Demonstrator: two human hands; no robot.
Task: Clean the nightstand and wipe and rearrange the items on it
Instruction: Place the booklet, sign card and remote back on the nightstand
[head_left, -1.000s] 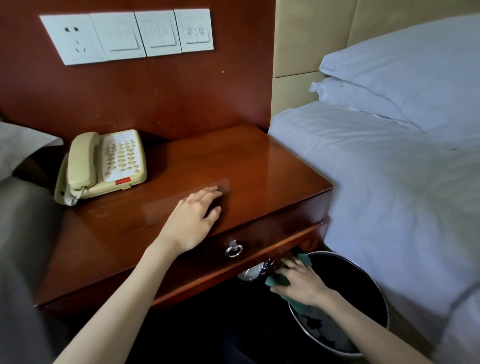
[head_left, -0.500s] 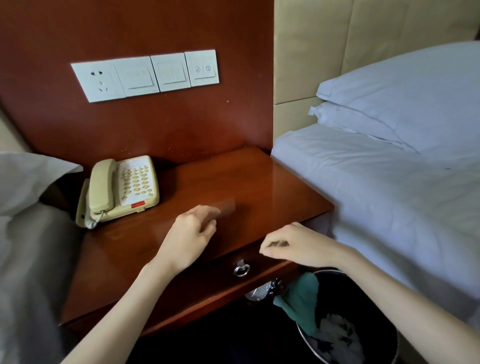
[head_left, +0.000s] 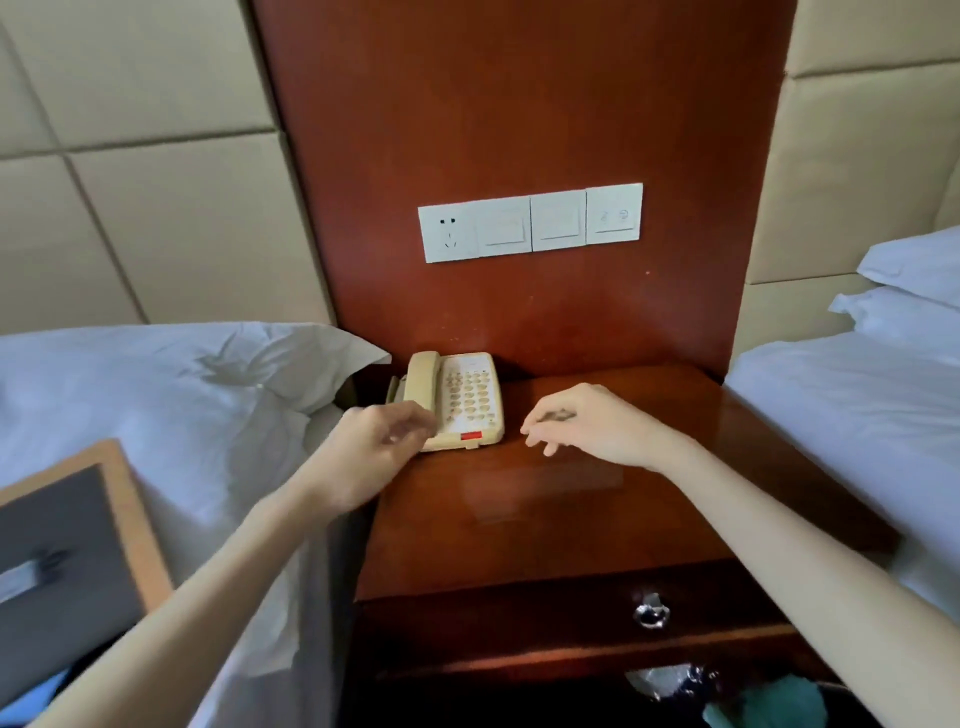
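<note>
A cream telephone (head_left: 460, 400) with a red tab sits at the back left of the glossy wooden nightstand (head_left: 561, 519). My left hand (head_left: 371, 447) hovers at the phone's front left corner, fingers loosely curled and blurred, holding nothing. My right hand (head_left: 592, 423) hangs just right of the phone above the tabletop, fingers relaxed and pointing down, empty. The green cloth (head_left: 763, 706) lies below the nightstand at the bottom right, next to crumpled plastic.
A drawer with a metal ring pull (head_left: 650, 613) faces me. White-sheeted beds flank the nightstand, left (head_left: 156, 415) and right (head_left: 857, 405). A wood-framed grey tissue box (head_left: 67, 551) lies on the left bed. A socket and switch panel (head_left: 530, 222) is on the red backboard.
My view lifted and swung left. The right hand let go of the green cloth at the bin and rose over the tabletop. Both hands moved toward the phone.
</note>
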